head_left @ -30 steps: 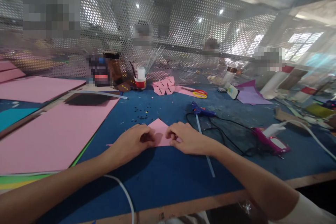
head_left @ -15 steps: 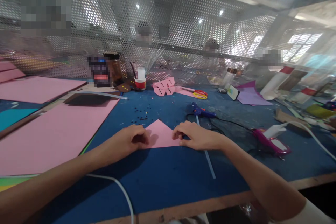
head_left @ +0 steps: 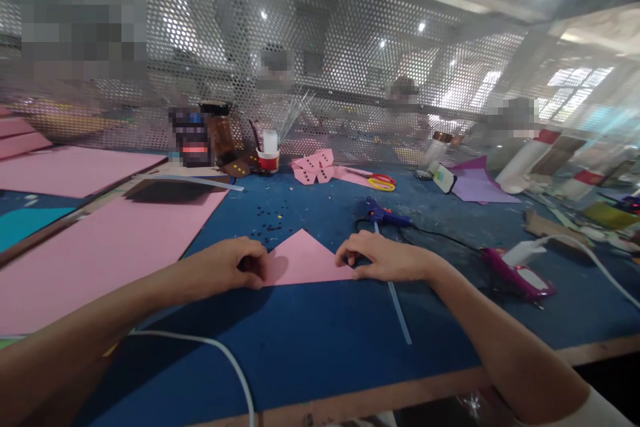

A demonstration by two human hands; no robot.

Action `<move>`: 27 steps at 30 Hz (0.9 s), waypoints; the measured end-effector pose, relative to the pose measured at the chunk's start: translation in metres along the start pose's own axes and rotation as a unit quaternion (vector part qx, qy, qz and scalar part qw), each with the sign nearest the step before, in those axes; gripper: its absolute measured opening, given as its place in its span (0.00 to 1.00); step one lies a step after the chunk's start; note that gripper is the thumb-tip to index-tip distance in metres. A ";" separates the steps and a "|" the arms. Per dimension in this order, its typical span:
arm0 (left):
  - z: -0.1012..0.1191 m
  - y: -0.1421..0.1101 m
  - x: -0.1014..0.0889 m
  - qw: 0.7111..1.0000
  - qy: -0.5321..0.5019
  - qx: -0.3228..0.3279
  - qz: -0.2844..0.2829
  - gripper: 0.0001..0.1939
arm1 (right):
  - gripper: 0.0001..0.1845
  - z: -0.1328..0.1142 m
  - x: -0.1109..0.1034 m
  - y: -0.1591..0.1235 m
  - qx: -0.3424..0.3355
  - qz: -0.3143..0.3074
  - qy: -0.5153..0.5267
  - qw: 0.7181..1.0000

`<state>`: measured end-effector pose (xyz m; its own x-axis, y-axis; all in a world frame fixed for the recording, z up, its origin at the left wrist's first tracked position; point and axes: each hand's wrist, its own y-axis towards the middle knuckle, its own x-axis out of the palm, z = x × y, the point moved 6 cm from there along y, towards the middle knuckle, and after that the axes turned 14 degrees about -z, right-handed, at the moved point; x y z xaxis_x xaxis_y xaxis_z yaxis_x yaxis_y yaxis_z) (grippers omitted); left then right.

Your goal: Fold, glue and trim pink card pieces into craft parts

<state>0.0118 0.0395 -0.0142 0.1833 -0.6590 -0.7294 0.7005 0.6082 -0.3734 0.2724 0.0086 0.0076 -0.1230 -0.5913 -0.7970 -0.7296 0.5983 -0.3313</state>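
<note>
A pink sheet of paper [head_left: 303,260], folded into a triangle, lies on the blue tabletop [head_left: 320,340] with its point facing away from me. My left hand [head_left: 240,263] pinches the left corner, fingers and thumb curled together. At the opposite corner, my right hand [head_left: 383,257] closes its fingertips and thumb on the paper. Just beyond the right hand rests a blue glue gun [head_left: 385,213], and a clear glue stick [head_left: 400,313] sticks out from under that hand. Small black paper dots [head_left: 270,217] are scattered behind the triangle.
Large pink sheets [head_left: 115,247] cover the left side. Farther back are a pink butterfly cutout [head_left: 314,167], scissors [head_left: 381,181] and a red-and-white cup [head_left: 269,160]. A magenta power strip [head_left: 520,273] lies right. A perforated metal screen [head_left: 340,47] stands behind the table.
My left hand has slid left and my right hand slightly right, each out to a corner of the pink triangle. More of the paper now shows between them.
</note>
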 end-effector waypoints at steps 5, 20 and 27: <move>-0.009 -0.003 -0.003 1.000 -0.009 -0.021 -0.019 0.07 | 0.20 0.003 -0.002 -0.002 -0.003 -0.014 0.001 1.000; -0.019 -0.013 -0.011 0.993 -0.073 0.002 -0.097 0.06 | 0.25 0.010 -0.003 -0.004 -0.070 -0.055 -0.009 0.996; -0.020 -0.019 -0.013 0.989 -0.094 -0.007 -0.114 0.12 | 0.21 0.009 -0.023 -0.016 -0.061 -0.047 0.046 0.996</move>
<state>-0.0180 0.0455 -0.0095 0.1485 -0.8496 -0.5062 0.7289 0.4399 -0.5246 0.2933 0.0176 0.0271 -0.1067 -0.6920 -0.7139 -0.8164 0.4708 -0.3343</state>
